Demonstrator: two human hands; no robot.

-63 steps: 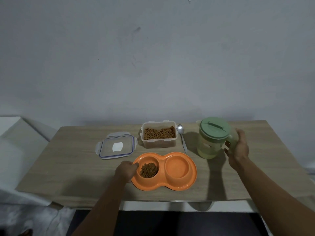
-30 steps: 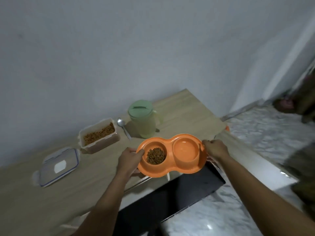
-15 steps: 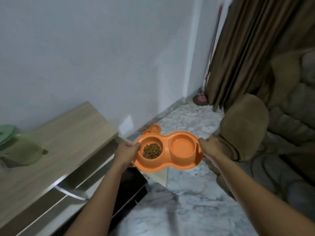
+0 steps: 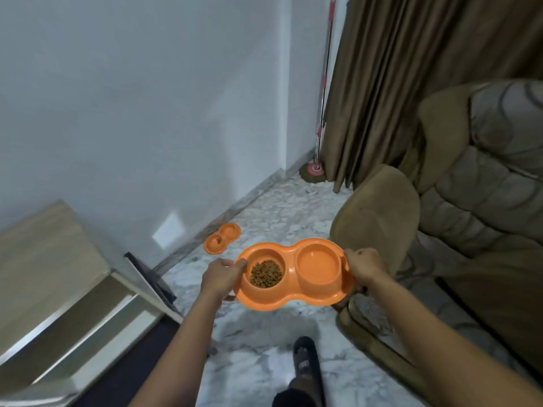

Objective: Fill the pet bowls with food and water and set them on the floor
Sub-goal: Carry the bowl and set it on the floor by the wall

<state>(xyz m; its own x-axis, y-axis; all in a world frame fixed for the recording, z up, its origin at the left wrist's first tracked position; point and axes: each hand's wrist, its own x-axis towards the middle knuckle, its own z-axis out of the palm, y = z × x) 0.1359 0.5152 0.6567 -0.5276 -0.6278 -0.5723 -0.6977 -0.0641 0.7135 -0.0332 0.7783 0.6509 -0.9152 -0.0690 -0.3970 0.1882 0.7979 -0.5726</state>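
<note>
Both hands, left point(image 4: 222, 277) and right point(image 4: 365, 268), grip the filled double bowl point(image 4: 289, 289) at its ends; lowering it level onto the marble floor point(image 4: 258, 342) comes next.

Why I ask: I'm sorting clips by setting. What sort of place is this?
Probably a home living room: a padded brown armchair beside long brown curtains, a marble-patterned floor, and a mop leaning in the corner.
</note>
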